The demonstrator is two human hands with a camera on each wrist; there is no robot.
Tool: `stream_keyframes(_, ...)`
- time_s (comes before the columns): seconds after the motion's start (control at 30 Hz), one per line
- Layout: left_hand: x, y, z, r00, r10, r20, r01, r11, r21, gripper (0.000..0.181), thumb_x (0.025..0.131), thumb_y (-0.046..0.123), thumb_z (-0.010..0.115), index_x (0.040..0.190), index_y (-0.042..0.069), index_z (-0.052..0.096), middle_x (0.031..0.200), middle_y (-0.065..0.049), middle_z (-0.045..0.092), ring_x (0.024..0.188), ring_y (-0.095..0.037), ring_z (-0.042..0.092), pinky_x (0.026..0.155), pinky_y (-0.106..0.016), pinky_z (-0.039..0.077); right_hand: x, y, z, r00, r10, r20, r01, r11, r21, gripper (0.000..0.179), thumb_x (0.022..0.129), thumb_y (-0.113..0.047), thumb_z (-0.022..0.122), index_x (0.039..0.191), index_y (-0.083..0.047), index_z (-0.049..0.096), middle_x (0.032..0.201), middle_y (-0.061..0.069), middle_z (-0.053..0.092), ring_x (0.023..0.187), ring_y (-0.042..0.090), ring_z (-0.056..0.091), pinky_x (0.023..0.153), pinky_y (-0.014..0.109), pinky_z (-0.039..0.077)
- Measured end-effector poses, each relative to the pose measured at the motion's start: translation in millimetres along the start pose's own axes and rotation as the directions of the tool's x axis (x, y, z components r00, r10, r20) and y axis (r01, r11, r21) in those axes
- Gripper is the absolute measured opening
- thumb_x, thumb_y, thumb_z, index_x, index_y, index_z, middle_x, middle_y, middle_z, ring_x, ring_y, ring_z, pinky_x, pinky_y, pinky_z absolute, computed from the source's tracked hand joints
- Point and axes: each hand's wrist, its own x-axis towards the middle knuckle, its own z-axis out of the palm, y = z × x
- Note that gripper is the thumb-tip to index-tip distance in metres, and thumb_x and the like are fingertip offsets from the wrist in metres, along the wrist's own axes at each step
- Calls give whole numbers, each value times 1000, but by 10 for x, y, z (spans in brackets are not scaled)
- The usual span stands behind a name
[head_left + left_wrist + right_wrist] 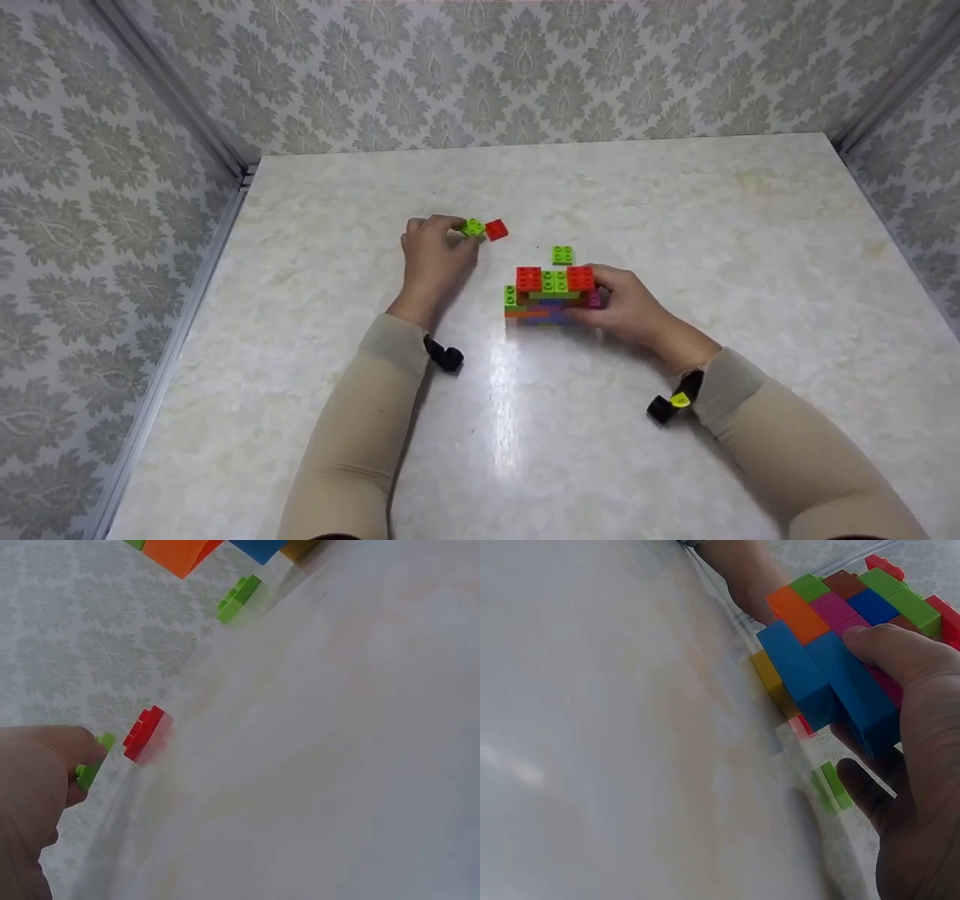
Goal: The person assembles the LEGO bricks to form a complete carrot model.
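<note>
My left hand (439, 251) pinches a small green building brick (472, 227) between thumb and fingers. Right beside that brick lies a red brick (496, 229) on the table, its studs upward. My right hand (626, 307) grips a multicoloured brick structure (548, 292) by its right side, thumb on the near face. Two red bricks with green between them top the structure. In the right wrist view, blue, orange, magenta and brown bricks (846, 586) show on its face, with a yellow brick (772, 686) low down. The fingers behind it are partly hidden.
A loose green brick (562, 255) lies on the table just behind the structure. The pale marbled table (360, 195) meets patterned walls (480, 75) at the back and sides. Black wrist cameras (444, 355) are strapped to both wrists.
</note>
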Motion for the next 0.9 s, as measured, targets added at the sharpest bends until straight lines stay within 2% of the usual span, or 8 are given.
stream_keyframes(0.13,-51,51,-29,999,48,-13,-50,994,-98,33,101,31,85,130,16,81,138,0,78,134,-25,54,120,-48,43,5,6,1,1000,9,2,-9,1000,-2,50,89,-5,96,136,-6,79,135,11,81,122,4,71,109,17,54)
stream_keyframes(0.23,-84,114,-47,991,133,-27,-136,980,-147,29,100,24,83,127,13,81,134,-3,79,130,-28,55,119,-48,44,2,4,2,1000,19,-2,-19,1000,6,50,89,-4,96,136,-6,79,135,12,81,122,4,72,108,17,54)
stream_keyframes(0.4,-161,263,-79,960,278,-32,-278,935,-218,24,100,19,83,122,10,79,126,-6,79,128,-39,57,114,-49,46,0,-6,7,1000,26,-7,-26,1000,15,50,88,-3,96,135,-4,79,134,13,81,122,3,72,110,17,54)
stream_keyframes(0.5,-224,353,-98,943,334,-8,-324,908,-264,23,100,19,83,121,10,79,123,-7,78,127,-43,56,113,-54,49,6,-9,10,1000,24,-8,-24,1000,5,50,88,-3,96,135,-4,79,134,12,82,122,3,72,110,17,53)
stream_keyframes(0.63,-308,463,-122,923,383,38,-352,881,-317,22,100,19,80,120,12,79,123,-6,77,124,-42,55,112,-62,50,8,-9,9,1000,20,-2,-20,1000,-1,51,89,-5,96,137,-5,79,134,11,82,121,4,72,109,17,53)
stream_keyframes(0.73,-370,540,-150,901,427,72,-377,855,-357,20,100,19,80,119,14,79,122,-4,77,122,-40,56,107,-61,49,9,-7,4,1000,10,4,-10,1000,1,50,89,-4,95,137,-5,79,134,12,81,120,5,72,108,17,54)
stream_keyframes(0.9,-451,640,-179,841,530,108,-450,797,-404,19,99,20,81,117,15,79,120,0,79,118,-37,56,99,-44,44,6,-2,-11,1000,-4,4,4,1000,-7,50,90,-3,94,136,-4,78,135,13,81,121,4,71,110,17,52)
